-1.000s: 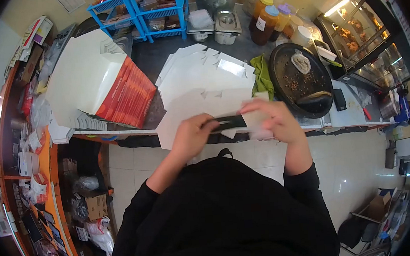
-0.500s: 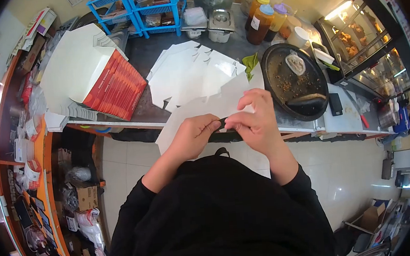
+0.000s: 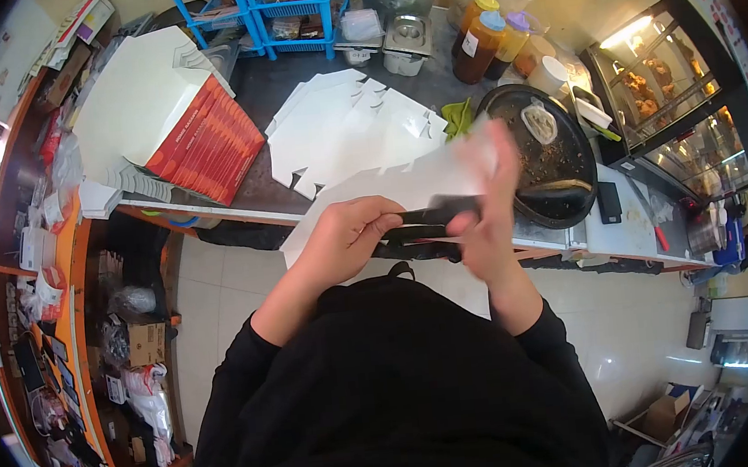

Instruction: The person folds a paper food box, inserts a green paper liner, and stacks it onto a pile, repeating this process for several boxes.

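My left hand [image 3: 352, 240] is closed round one end of a long black object [image 3: 421, 216], whose kind I cannot make out. It shows as dark bars, one above the other, between my hands. My right hand [image 3: 490, 214] is smeared by motion at the other end, fingers pointing up and thumb near the black object. A white cardboard sheet [image 3: 370, 189] lies partly under my hands, at the counter's front edge. Behind it are several flat white box blanks [image 3: 338, 130], overlapping. A stack of red-and-white cartons [image 3: 202, 146] stands to the left.
A round black tray [image 3: 568, 163] with crumbs and a small bag sits on the right, beside a green leaf-like item [image 3: 458, 118]. Sauce bottles [image 3: 478, 46], a steel container [image 3: 407, 35] and blue baskets [image 3: 297, 18] stand behind. A glass food warmer [image 3: 658, 75] is far right.
My right hand has moved slightly right and its fingers have straightened upward. More of the black object now shows between my hands.
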`<state>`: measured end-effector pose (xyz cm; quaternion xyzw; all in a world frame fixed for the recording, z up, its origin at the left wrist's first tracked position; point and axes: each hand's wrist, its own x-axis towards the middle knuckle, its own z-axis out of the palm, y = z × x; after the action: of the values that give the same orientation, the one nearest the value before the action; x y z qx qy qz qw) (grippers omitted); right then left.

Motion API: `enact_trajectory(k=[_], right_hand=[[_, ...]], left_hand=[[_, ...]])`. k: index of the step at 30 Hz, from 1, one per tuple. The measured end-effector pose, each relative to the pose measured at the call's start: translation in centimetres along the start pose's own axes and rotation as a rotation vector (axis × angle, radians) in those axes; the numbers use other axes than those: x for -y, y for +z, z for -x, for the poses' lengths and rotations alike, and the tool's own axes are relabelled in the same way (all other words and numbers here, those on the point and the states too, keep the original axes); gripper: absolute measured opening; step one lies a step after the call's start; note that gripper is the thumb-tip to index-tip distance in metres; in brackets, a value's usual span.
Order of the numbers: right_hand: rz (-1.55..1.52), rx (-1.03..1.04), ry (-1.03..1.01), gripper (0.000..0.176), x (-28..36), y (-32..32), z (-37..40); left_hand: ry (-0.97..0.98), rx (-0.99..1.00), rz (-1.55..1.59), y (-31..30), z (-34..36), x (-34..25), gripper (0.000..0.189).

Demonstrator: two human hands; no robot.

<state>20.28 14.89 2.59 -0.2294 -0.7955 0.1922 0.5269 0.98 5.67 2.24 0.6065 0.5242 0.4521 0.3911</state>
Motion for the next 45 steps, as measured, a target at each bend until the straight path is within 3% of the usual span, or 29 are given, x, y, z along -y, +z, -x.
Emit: enact_trajectory(k=[1,3,4,6,7,9,10,13,19,23,27,30,34,36,39,43,45], right_hand=[[-0.087,-0.185,0.119,0.063,-0.9,0.2,-0.1],[-0.555,-0.355,0.789,0.073,-1.6,-1.0,-1.1],[-0.673,-0.332,0.834,0.070,-3.1,-1.8,-1.2],[-0.910,-0.284,0.922,0.065,-5.5,-3.2,-1.3],[-0.794,-0.364,0.858,0.063,-5.4,-3.1,-1.1],[-0.559,-0.516,0.721,0.059,-4.2,-2.9,-0.9],[-0.603,-0.416,0.499,0.052,-3.6,-3.3,-0.5],[-0.287,-0.096,0.195,0.038,-1.2,-2.1,0.1],[0.044,-0.007,0.099,0.016,0.0,-1.6,-0.2],[0.223,0.296,-0.090,0.014,2.2,-2.1,-1.3],[0.021,0.350,0.033,0.013,1.6,-2.0,-0.8],[0.068,0.328,-0.051,0.028,0.6,-1.3,0.0],[-0.118,0.305,0.019,0.055,1.6,-0.2,0.3],[-0.179,0.294,0.051,0.048,2.0,0.2,0.4],[-0.358,0.398,0.114,0.043,2.3,0.6,1.4],[-0.582,0.389,0.177,0.038,2.2,1.4,2.8],[-0.546,0.365,0.244,0.055,1.0,0.8,1.8]], left_hand=[[0.004,0.008,0.007,-0.2,0.0,-0.3,0.010],[0.199,0.077,-0.068,-0.2,-0.1,0.1,0.009],[0.296,0.111,-0.107,-0.1,-0.2,0.3,0.009],[0.304,0.019,-0.149,0.5,-0.1,1.1,0.009],[0.310,-0.025,-0.169,0.8,-0.1,1.2,0.009],[-0.101,-0.219,0.021,0.8,-0.4,0.8,0.011],[-0.094,-0.331,0.101,0.7,-0.6,0.6,0.014],[-0.075,-0.305,0.151,0.9,-0.9,1.9,0.015],[-0.164,-0.223,0.228,2.2,-1.0,1.0,0.018],[-0.169,-0.148,0.198,2.1,-0.9,0.2,0.018],[-0.105,-0.136,0.301,2.3,-0.5,0.4,0.018],[-0.080,-0.115,0.316,1.9,-0.3,0.3,0.018],[0.015,-0.081,0.293,1.8,0.4,-0.1,0.017],[0.107,-0.063,0.236,1.8,0.7,-0.7,0.014],[0.058,-0.125,0.082,2.0,0.8,-0.4,0.012],[0.263,-0.215,0.081,2.6,0.6,0.2,0.011],[0.272,-0.192,-0.088,2.1,1.0,-0.1,0.013]])
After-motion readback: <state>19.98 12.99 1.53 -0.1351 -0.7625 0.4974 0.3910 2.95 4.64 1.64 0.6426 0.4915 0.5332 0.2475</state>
